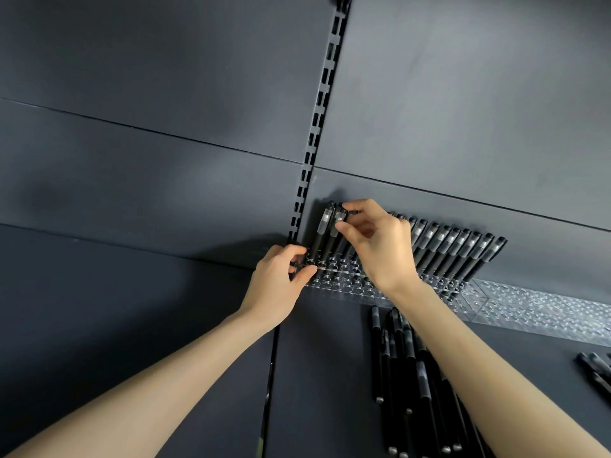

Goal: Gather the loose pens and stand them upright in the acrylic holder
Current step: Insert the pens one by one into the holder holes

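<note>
A clear acrylic holder (344, 285) with rows of round holes stands on the dark shelf against the back panel. Several black pens (459, 252) stand upright in its back row to the right. At the holder's left end stand two more pens (322, 233). My right hand (373, 246) pinches the cap of one of these pens at its top. My left hand (281, 279) grips the holder's left corner with thumb and fingers. A pile of loose black pens (406, 375) lies on the shelf under my right forearm.
A second clear acrylic holder (542, 309) continues to the right along the back panel. A few more loose pens (595, 368) lie at the right edge. A slotted metal upright (317, 133) runs up the back wall, and a seam (271, 375) splits the shelf.
</note>
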